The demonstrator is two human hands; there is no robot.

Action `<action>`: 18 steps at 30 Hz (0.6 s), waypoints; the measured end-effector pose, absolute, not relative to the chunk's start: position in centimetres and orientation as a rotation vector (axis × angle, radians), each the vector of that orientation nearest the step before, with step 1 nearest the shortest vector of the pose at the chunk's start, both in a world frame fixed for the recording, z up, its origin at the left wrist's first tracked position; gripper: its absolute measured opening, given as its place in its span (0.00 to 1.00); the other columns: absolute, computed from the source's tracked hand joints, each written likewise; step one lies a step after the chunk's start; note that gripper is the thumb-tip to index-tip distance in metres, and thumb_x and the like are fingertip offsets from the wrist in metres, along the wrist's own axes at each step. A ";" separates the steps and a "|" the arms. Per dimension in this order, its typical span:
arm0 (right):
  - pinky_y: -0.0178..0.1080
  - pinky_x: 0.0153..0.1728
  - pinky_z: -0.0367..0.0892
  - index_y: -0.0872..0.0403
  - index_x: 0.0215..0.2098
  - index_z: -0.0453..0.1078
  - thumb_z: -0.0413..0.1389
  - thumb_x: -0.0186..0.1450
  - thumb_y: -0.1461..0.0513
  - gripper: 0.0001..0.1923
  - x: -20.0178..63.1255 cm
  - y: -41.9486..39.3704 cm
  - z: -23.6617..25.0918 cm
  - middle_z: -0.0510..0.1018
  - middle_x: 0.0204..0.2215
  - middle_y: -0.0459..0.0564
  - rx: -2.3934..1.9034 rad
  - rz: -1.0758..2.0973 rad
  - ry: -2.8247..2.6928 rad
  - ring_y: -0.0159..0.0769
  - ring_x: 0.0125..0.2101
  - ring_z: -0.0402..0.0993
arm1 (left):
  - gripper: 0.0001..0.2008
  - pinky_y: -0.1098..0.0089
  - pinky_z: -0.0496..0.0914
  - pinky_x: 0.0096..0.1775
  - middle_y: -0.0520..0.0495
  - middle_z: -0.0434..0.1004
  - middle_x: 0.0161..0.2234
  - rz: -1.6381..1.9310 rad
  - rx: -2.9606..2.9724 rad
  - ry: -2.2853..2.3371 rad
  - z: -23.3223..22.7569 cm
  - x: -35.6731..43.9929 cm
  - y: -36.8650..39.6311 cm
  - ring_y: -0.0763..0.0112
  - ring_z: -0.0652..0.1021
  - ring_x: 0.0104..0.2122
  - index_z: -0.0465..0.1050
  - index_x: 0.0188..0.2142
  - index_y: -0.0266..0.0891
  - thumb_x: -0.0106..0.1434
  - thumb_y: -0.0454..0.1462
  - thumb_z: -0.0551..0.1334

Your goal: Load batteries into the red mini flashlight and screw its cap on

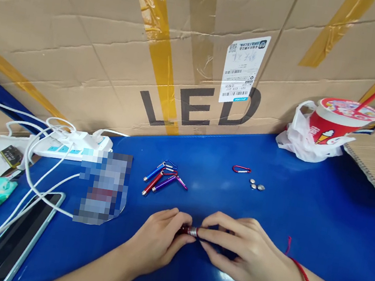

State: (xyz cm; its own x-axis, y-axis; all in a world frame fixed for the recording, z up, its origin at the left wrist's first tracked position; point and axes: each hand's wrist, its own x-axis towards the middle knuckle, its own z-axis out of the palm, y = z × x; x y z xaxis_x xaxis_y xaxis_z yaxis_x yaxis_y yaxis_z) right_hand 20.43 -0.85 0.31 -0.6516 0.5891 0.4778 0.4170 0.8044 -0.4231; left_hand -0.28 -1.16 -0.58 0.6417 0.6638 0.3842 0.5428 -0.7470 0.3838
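Between my two hands is a small dark red keychain flashlight [190, 230] with a silver end. My left hand [161, 237] is closed around its red body, hiding most of it. The fingertips of my right hand [244, 250] pinch its silver end from the other side. Beyond my left hand lie a blue flashlight [154, 171], a red flashlight [153, 183] and a purple flashlight [164, 183], each with a small carabiner. A loose red carabiner [241, 169] rests farther back on the right, with three silver button cells [253, 186] just in front of it.
The blue tabletop [205, 162] meets a large cardboard box [109, 52] at the back. At left are a white power strip [65, 147] with cables, a phone [19, 237] and a clear bag [120, 203]. A red paper cup [333, 128] with a straw stands back right.
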 end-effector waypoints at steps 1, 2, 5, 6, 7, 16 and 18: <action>0.29 0.23 0.62 0.52 0.40 0.72 0.50 0.65 0.65 0.10 20.4 -0.9 0.4 0.76 0.33 0.45 -0.740 0.375 -2.394 0.23 0.22 0.71 | 0.13 0.72 0.67 0.28 0.50 0.69 0.24 0.741 2.637 0.982 -0.6 -0.3 -1.2 0.70 0.71 0.23 0.60 0.36 0.38 0.71 0.40 0.43; 0.29 0.23 0.62 0.52 0.39 0.72 0.49 0.65 0.65 0.10 20.4 -0.9 0.5 0.76 0.32 0.44 -0.728 0.372 -2.399 0.23 0.22 0.71 | 0.12 0.72 0.67 0.27 0.50 0.70 0.24 0.735 2.650 0.976 -0.6 -0.3 -1.2 0.70 0.71 0.23 0.60 0.36 0.38 0.71 0.40 0.43; 0.30 0.22 0.62 0.53 0.36 0.72 0.51 0.63 0.65 0.08 20.6 -0.9 1.1 0.77 0.30 0.43 -0.679 0.300 -2.369 0.24 0.22 0.72 | 0.12 0.72 0.66 0.27 0.51 0.70 0.23 0.769 2.700 0.930 -0.6 -0.3 -1.1 0.71 0.71 0.22 0.60 0.37 0.39 0.71 0.41 0.43; 0.30 0.22 0.62 0.53 0.35 0.72 0.52 0.62 0.64 0.07 20.7 -0.8 1.3 0.77 0.29 0.43 -0.671 0.262 -2.360 0.24 0.22 0.72 | 0.12 0.72 0.67 0.27 0.51 0.71 0.23 0.793 2.698 0.922 -0.6 -0.4 -1.1 0.71 0.71 0.21 0.60 0.38 0.39 0.71 0.41 0.43; 0.30 0.22 0.62 0.53 0.35 0.72 0.52 0.62 0.63 0.06 20.8 -0.6 1.4 0.77 0.29 0.43 -0.676 0.218 -2.358 0.25 0.22 0.72 | 0.11 0.72 0.67 0.28 0.51 0.71 0.23 0.817 2.682 0.924 -0.6 -0.5 -1.1 0.71 0.71 0.21 0.59 0.38 0.39 0.70 0.40 0.43; 0.36 0.27 0.66 0.53 0.37 0.73 0.54 0.61 0.62 0.07 24.9 3.4 0.7 0.77 0.36 0.49 -1.503 -0.332 -2.381 0.40 0.34 0.75 | 0.02 0.76 0.63 0.25 0.52 0.69 0.23 0.933 2.430 0.939 -0.8 -0.8 -1.4 0.74 0.70 0.21 0.59 0.36 0.40 0.65 0.34 0.50; 0.37 0.25 0.64 0.54 0.37 0.73 0.55 0.61 0.61 0.08 25.8 4.0 0.3 0.77 0.34 0.50 -1.634 -0.415 -2.337 0.41 0.33 0.75 | 0.03 0.76 0.62 0.25 0.52 0.68 0.22 0.959 2.446 0.912 -0.7 -0.7 -1.4 0.74 0.69 0.21 0.59 0.36 0.39 0.64 0.33 0.50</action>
